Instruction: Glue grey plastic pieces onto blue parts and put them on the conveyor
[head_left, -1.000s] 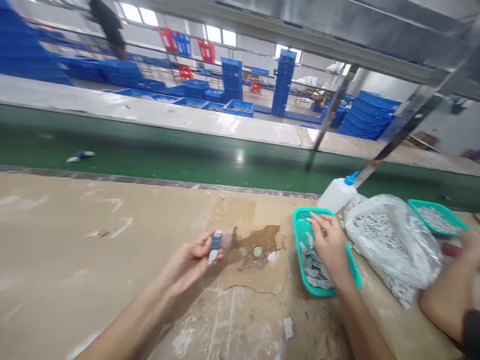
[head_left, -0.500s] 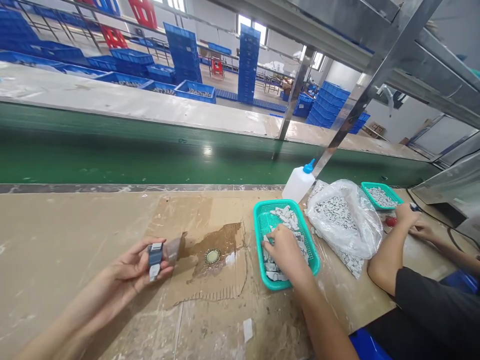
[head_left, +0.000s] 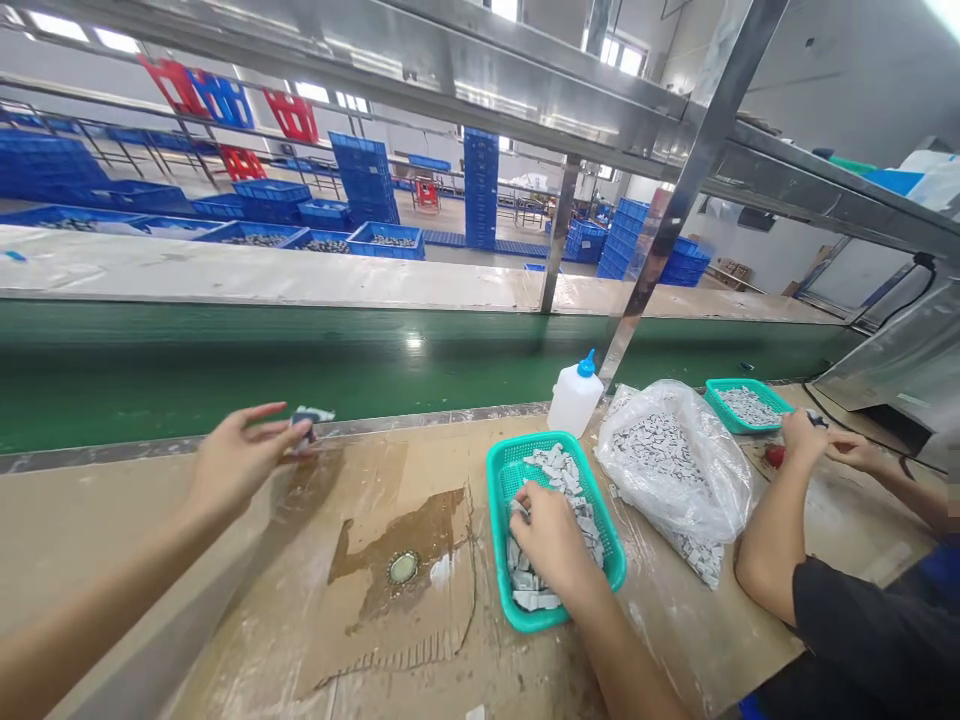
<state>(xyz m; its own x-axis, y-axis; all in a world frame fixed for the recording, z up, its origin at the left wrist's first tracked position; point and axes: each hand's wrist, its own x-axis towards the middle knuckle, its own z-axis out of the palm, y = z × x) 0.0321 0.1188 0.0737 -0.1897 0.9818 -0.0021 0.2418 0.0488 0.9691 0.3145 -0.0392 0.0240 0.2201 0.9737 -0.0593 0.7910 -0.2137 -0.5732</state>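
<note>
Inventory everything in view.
Table: one, brown, foreground
Baskets: two, green, table
Parts: many, grey, baskets and bag
Bag: one, clear, between baskets
Bottle: one, white, behind nearer basket
Cardboard: one, brown, mid-table
Disc: one, pale, on cardboard
Belt: one, green, behind table
Crates: many, blue, background
Stools: several, red, blue, background
Frame: one, silver, overhead
Co-worker: one, black sleeve, right
Left hand: one, near belt, holding dark and white piece
Right hand: one, in nearer basket

From afar I see the basket (head_left: 537, 622) as smooth, perforated plastic holding matt pieces (head_left: 559, 466). To me the bag (head_left: 721, 490) looks like clear, crinkled, shiny plastic; the bottle (head_left: 574, 402), smooth translucent plastic. The cardboard (head_left: 431, 630) reads matt with rough corrugated edging, the post (head_left: 701, 155) glossy metal, the belt (head_left: 457, 375) slick.
</note>
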